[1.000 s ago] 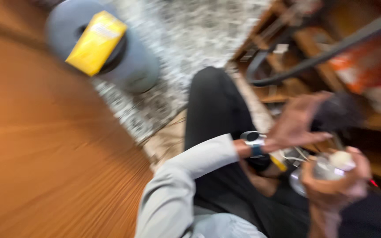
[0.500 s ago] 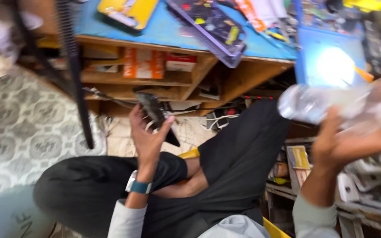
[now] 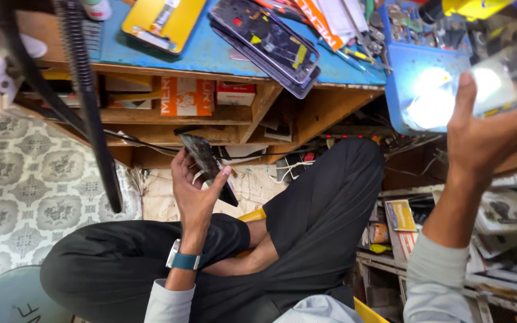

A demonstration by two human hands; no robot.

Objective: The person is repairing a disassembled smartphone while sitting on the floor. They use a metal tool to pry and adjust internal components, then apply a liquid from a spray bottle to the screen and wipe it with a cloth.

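Dark phone panel (image 3: 209, 167) sits upright in left hand (image 3: 194, 194), fingers (image 3: 225, 174) curled round its edge, held over crossed legs in black trousers (image 3: 306, 221), below the counter (image 3: 210, 57). Right hand (image 3: 486, 134) raised at far right, fingers wrapped round a clear plastic bottle (image 3: 498, 84). Phone frames (image 3: 267, 42) lie on counter's blue top; blue tray (image 3: 417, 72) w/ small parts just beside the bottle.

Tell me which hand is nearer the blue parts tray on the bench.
Right. The right hand is raised just beside the blue parts tray, holding a clear bottle. The left hand is lower, holding a dark phone.
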